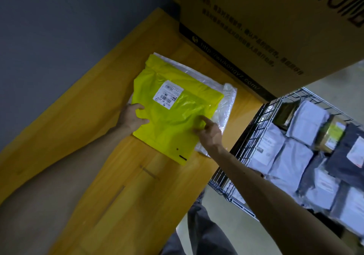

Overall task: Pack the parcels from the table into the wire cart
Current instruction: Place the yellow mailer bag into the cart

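A bright yellow-green plastic parcel (173, 112) with a white shipping label lies flat on the wooden table (110, 156). Under it lies a clear or white plastic parcel (224, 105), sticking out on its right and far sides. My left hand (132, 116) grips the yellow parcel's left edge, thumb on top. My right hand (208, 132) rests on the parcel's right edge with the index finger stretched out across it. The wire cart (254, 124) stands at the right of the table, filled with several white, grey and dark parcels.
A large cardboard box (266, 28) with black print stands on the far end of the table, overhanging the cart. A grey wall runs along the table's left side. My trouser legs and pale floor show below the table's near corner.
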Action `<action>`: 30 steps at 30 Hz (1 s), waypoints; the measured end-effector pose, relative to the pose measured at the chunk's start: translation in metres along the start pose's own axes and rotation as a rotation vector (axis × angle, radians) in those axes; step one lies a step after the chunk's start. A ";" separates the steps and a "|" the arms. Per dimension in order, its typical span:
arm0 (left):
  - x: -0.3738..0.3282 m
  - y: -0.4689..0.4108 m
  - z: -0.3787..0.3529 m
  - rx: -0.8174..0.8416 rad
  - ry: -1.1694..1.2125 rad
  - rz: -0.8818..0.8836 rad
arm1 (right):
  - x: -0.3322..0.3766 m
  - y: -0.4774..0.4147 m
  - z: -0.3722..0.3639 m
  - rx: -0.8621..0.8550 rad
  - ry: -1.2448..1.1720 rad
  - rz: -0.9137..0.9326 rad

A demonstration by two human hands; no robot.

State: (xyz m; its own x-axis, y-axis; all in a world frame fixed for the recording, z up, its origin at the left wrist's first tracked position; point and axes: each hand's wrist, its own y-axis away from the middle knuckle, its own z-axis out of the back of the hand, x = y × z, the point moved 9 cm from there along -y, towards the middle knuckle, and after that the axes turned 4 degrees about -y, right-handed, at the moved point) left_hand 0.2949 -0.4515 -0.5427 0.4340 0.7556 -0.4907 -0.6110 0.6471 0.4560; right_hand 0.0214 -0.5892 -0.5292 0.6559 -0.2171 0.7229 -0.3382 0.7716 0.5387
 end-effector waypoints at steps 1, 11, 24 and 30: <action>0.003 0.002 -0.001 0.014 0.016 0.010 | 0.005 -0.007 0.003 -0.008 -0.001 0.017; 0.020 0.008 0.002 0.028 0.217 0.112 | 0.004 -0.017 0.026 0.019 -0.265 -0.002; 0.011 0.004 0.006 0.151 0.288 0.082 | -0.004 0.003 0.006 0.073 -0.122 0.126; 0.003 0.002 -0.015 0.255 0.287 0.046 | -0.025 0.003 0.016 0.128 -0.062 0.085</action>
State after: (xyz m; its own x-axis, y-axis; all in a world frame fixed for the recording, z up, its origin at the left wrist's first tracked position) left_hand 0.2845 -0.4497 -0.5540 0.1852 0.7485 -0.6368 -0.4257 0.6451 0.6345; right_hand -0.0065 -0.5908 -0.5390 0.5800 -0.1936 0.7913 -0.4767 0.7070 0.5224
